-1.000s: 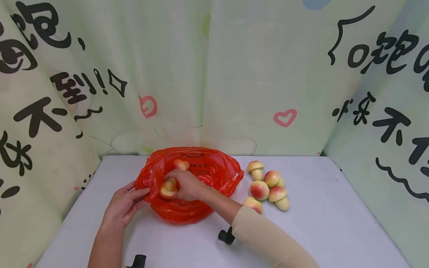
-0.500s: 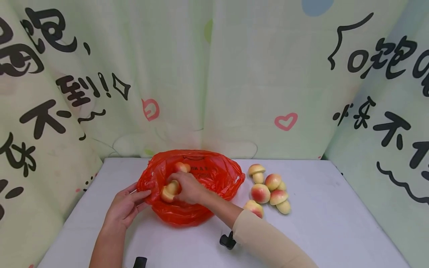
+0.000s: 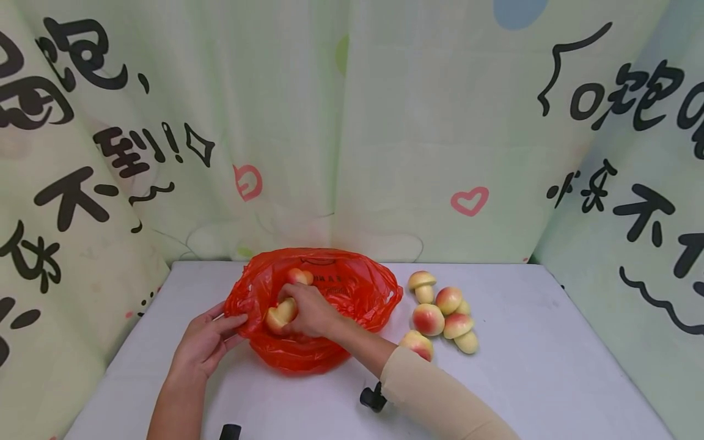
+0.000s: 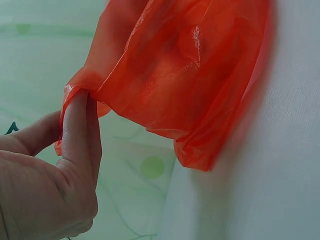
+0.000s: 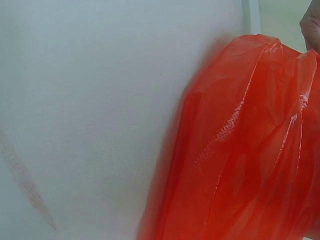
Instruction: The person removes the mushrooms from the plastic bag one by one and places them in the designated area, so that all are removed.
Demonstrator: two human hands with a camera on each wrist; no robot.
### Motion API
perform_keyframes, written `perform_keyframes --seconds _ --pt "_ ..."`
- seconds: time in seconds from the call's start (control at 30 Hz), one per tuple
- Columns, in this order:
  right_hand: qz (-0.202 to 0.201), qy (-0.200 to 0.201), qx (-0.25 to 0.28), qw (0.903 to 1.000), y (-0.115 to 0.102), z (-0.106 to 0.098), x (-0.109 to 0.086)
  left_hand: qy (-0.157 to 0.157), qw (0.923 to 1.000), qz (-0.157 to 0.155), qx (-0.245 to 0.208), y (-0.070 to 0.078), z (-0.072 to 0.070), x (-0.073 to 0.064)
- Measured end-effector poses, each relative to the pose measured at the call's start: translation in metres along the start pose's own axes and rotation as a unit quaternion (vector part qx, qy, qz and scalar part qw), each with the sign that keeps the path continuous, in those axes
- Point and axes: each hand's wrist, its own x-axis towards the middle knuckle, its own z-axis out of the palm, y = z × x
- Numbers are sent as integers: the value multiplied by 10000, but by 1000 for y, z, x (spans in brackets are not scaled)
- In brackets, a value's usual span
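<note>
A red plastic bag (image 3: 357,293) lies with its mouth wide on the table. At its left rim, my left hand (image 3: 198,345) pinches the plastic between thumb and fingers; the left wrist view shows the rim over the fingertips (image 4: 77,107). Inside the bag, my right hand (image 3: 310,310) grips a toy mushroom (image 3: 280,316) with a pale yellow stem, its fingertips partly hidden. Another toy mushroom (image 3: 299,276) with a reddish cap lies behind that hand in the bag. The bag's outer side (image 5: 240,150) hides the right hand's work in the right wrist view.
Right of the bag, several red-and-yellow toy mushrooms (image 3: 428,319) lie in a group on the white table (image 3: 528,366). One mushroom (image 3: 416,343) is partly behind the right sleeve. A printed curtain (image 3: 385,122) surrounds the table's back and sides.
The head view has shifted slightly, so the scene sits a little lower. In the bag, the mushroom in my right hand has turned slightly. My left hand keeps its hold on the rim.
</note>
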Motion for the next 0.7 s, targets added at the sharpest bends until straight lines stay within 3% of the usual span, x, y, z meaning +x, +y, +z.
perform_keyframes --seconds 0.7 --pt "-14 34 244 9997 6 -4 -10 58 10000 -36 33 -2 1 2"
